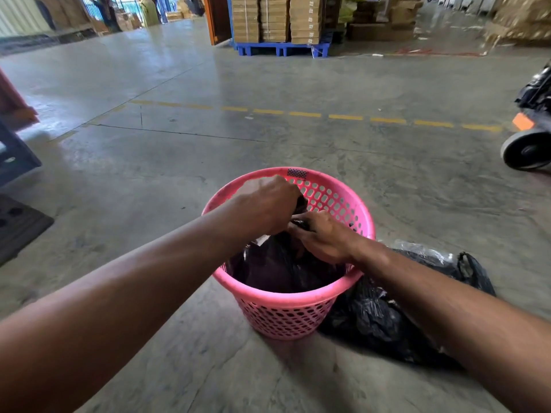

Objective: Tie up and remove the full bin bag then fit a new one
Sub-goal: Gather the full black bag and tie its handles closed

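Note:
A pink perforated plastic bin (286, 311) stands on the concrete floor in front of me. Inside it sits a dark bin bag (277, 269), its top gathered above the rim. My left hand (268, 204) is closed around the gathered top of that bag. My right hand (322, 236) grips the same bunched plastic just beside and below the left one. A second black bag (381, 317), full and crumpled with a loop at its top, lies on the floor against the bin's right side, partly hidden by my right forearm.
A wheel and dark body of a cart (527, 150) sit at the right edge. Dark blue furniture (15, 156) and a black mat (18, 225) are at the left. A dashed yellow line (346, 117) crosses the floor; stacked cartons on a blue pallet (280, 49) stand far ahead.

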Motion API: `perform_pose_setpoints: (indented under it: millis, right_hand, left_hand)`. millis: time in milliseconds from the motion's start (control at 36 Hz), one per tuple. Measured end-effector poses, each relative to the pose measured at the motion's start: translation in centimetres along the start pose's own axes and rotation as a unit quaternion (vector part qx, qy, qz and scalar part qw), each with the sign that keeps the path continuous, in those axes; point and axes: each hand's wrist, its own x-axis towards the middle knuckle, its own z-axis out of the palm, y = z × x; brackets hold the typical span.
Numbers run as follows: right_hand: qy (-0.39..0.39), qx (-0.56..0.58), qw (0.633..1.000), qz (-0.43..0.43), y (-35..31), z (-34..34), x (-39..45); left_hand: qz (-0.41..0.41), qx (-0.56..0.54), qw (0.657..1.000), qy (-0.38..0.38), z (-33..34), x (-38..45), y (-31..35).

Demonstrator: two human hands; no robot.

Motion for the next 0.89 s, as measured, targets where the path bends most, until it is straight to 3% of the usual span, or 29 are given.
perform_pose_setpoints:
  millis: [194,444,583,694,889]
  right_hand:
    - [-0.031,0.018,0.999,0.005,-0.1,-0.5,0.0]
    - [-0.017,0.183,0.979,0.084,1.2,-0.8,1.0]
    - [0.007,0.21,0.972,0.106,1.4,-1.3,1.3]
    - [-0.002,0.2,0.973,0.113,1.4,-1.2,1.1]
    - [-0.03,0.153,0.974,0.162,0.9,-1.5,1.4]
  left_hand:
    - [-0.008,-0.02,0.999,-0.038,-1.1,0.2,-1.9]
    - [0.065,0.014,0.996,0.062,0.7,-0.9,-3.4]
    - [0.082,-0.175,0.981,0.027,1.6,-0.9,-5.2]
    - [0.06,-0.239,0.969,0.028,2.8,-1.1,-6.6]
    - [0.063,-0.159,0.985,0.024,3.3,-1.0,-7.3]
